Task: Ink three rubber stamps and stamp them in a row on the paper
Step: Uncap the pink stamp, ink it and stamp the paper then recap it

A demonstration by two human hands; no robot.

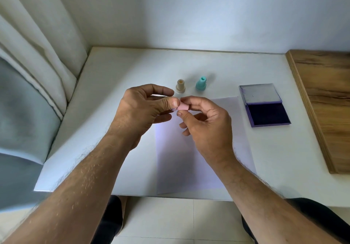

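A small pink stamp point(183, 107) is held above the white paper point(191, 160) by both hands. My left hand point(141, 111) pinches its left end with thumb and fingers, and my right hand point(204, 122) grips its right end. A beige stamp point(180, 86) and a teal stamp point(201, 83) stand upright on the table just beyond the paper's far edge. The purple ink pad point(267, 113) lies open to the right of the paper, its lid point(260, 94) folded back. The paper shows no marks where it is visible.
The white table point(117, 77) meets a wall at the back and a curtain point(37, 54) on the left. A wooden board point(325, 100) lies along the right side. Below the table's front edge are the floor tiles and my knees.
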